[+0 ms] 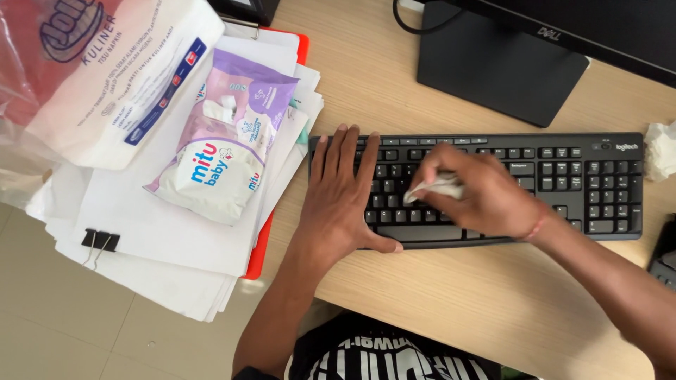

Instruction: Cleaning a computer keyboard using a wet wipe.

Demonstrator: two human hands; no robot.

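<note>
A black keyboard (584, 184) lies on a light wooden desk (451, 295). My left hand (341, 193) rests flat on the keyboard's left end, fingers spread, holding nothing. My right hand (486, 193) is closed on a small crumpled white wipe (435, 187), pressing it against the keys near the middle of the keyboard. The hand looks slightly blurred.
A pack of baby wipes (225, 141) and a large white tissue package (113, 77) lie on a stack of papers (155, 239) over an orange folder at left. A black monitor stand (493, 63) is behind the keyboard. A crumpled tissue (662, 151) sits at the right edge.
</note>
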